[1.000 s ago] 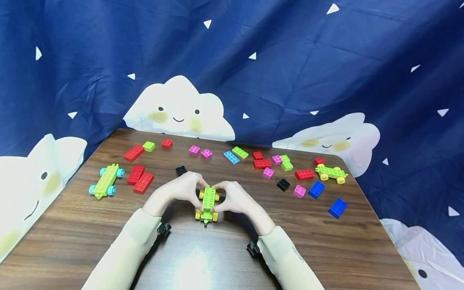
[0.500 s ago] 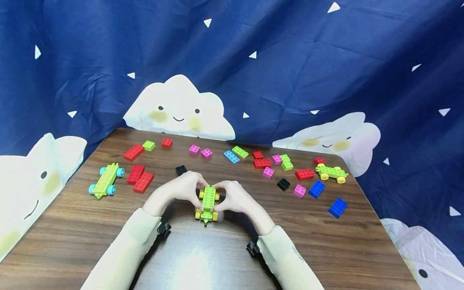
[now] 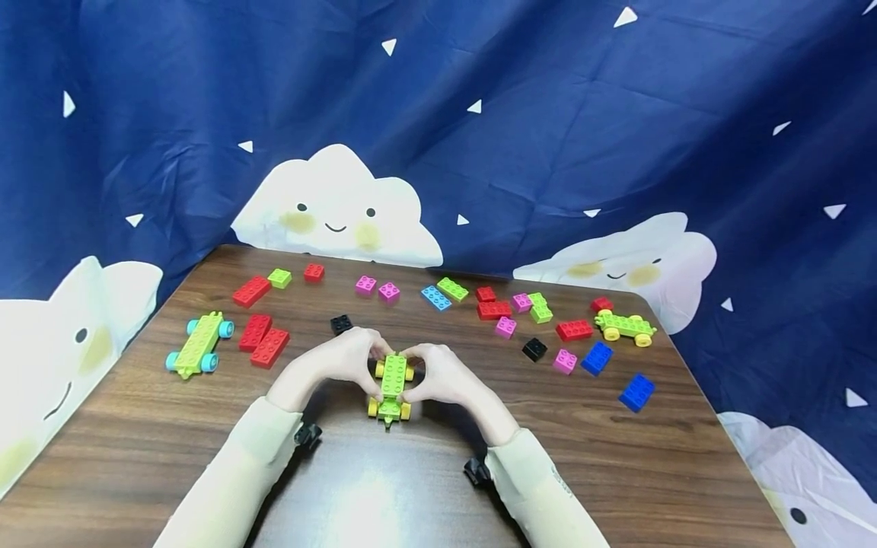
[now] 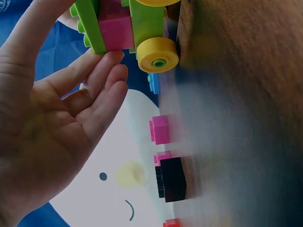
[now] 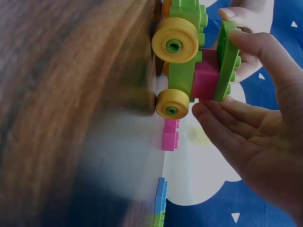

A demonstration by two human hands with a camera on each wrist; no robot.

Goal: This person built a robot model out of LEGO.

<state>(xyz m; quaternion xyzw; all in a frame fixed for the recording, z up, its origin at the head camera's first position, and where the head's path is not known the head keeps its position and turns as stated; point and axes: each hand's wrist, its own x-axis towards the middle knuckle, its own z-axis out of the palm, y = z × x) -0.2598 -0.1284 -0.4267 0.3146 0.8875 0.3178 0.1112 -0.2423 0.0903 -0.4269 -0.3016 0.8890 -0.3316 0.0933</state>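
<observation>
A lime-green toy car base (image 3: 389,412) with yellow wheels stands on the table in front of me. On it sits a pink brick (image 5: 205,74), seen in the wrist views but hidden from above. A lime-green building plate (image 3: 393,373) lies across the top of that brick, its underside overhanging toward the car's front end. My left hand (image 3: 352,358) grips the plate from the left, thumb near and fingers at the far end. From the right, my right hand (image 3: 441,374) pinches the same plate, its thumb (image 5: 251,42) on the near end.
To the left is a green car base with blue wheels (image 3: 199,345), beside red bricks (image 3: 270,348). A black brick (image 3: 340,324) lies just beyond my left hand. Several pink, green, red and blue bricks (image 3: 637,393) spread across the back and right, near another yellow-wheeled base (image 3: 625,326).
</observation>
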